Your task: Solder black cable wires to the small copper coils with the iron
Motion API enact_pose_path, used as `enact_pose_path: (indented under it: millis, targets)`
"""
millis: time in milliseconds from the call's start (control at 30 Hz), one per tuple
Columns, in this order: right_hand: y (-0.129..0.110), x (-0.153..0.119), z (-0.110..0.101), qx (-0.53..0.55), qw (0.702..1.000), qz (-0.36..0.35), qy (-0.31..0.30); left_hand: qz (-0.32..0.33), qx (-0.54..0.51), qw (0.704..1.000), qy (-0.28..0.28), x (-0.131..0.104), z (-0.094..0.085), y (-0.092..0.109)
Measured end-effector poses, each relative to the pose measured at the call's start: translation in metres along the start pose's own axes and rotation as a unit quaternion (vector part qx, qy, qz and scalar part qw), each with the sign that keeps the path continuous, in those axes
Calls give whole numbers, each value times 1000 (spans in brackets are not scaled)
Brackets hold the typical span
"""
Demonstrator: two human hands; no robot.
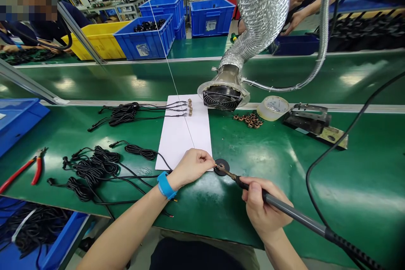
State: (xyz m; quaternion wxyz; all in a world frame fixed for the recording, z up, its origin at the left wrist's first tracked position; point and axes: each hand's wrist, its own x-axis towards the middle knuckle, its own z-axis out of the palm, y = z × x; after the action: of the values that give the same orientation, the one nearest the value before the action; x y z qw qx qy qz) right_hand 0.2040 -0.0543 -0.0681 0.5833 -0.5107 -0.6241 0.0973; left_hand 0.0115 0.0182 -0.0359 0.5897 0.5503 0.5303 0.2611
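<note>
My right hand (267, 206) is wrapped round a soldering iron (292, 213), whose tip touches a small coppery part on a round black disc (223, 168). My left hand (192, 164), with a blue band at the wrist, is pinched at the disc's left edge; what its fingertips hold is too small to name. A black cable (142, 150) runs under that hand. Behind it lies a white sheet (186, 135), with several cable ends and small brownish parts (190, 107) near its top. Coppery pieces (251, 120) form a pile to the right of the sheet.
Bundled black cables (95, 166) and red-handled cutters (38, 166) lie left. A fan-ended duct (223, 93) hangs over the bench. At the back right are a tape roll (272, 107) and a metal stand (310, 120). Blue bins (144, 38) stand beyond; other people's hands show there.
</note>
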Motion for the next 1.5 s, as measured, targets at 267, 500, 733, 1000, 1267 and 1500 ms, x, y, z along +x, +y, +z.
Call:
enact_pose_path:
  millis: [267, 500, 733, 1000, 1267, 1500]
  targets:
    - [-2, -1, 2, 26, 998, 45, 21, 4, -3, 1000, -2, 0, 0, -2]
    - [-6, 0, 4, 22, 996, 59, 66, 1, 0, 1000, 0, -1, 0, 1]
    - [-4, -1, 2, 19, 996, 62, 66, 18, 0, 1000, -1, 1, -1, -4]
    - [-8, 6, 6, 3, 1000, 5, -24, 19, 0, 1000, 3, -1, 0, -1]
    - [-9, 20, 22, -36, 991, -47, -120, 35, -10, 999, -9, -2, 0, -1]
    - [-5, 19, 34, -36, 983, -71, -165, 55, -4, 998, -23, -6, 1, 2]
